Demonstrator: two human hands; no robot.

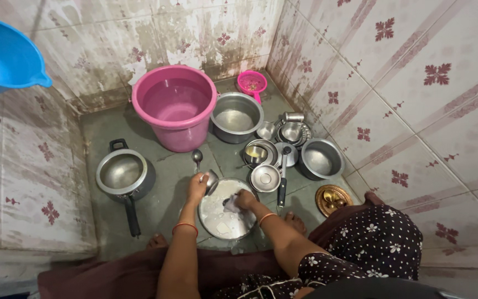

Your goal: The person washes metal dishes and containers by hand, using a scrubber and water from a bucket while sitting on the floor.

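Where it lies: steel plate (223, 213) is set flat on the wet floor (161, 182), just in front of the feet.
Left hand: left hand (197, 187) is closed on the plate's far rim, beside a small steel cup (212, 180).
Right hand: right hand (245, 199) is clenched on a scrub pad (231, 204), pressed to the plate.
Handling: judged stiff, light, slippery with suds; best gripped at the rim.
Counts: one pink bucket (175, 105), one blue tub (4, 55), one pink strainer (252, 83), one handled pot (123, 174), two deep steel pots (236, 116), one brass dish (333, 199), one spoon (197, 158); small bowls not counted, too cluttered.
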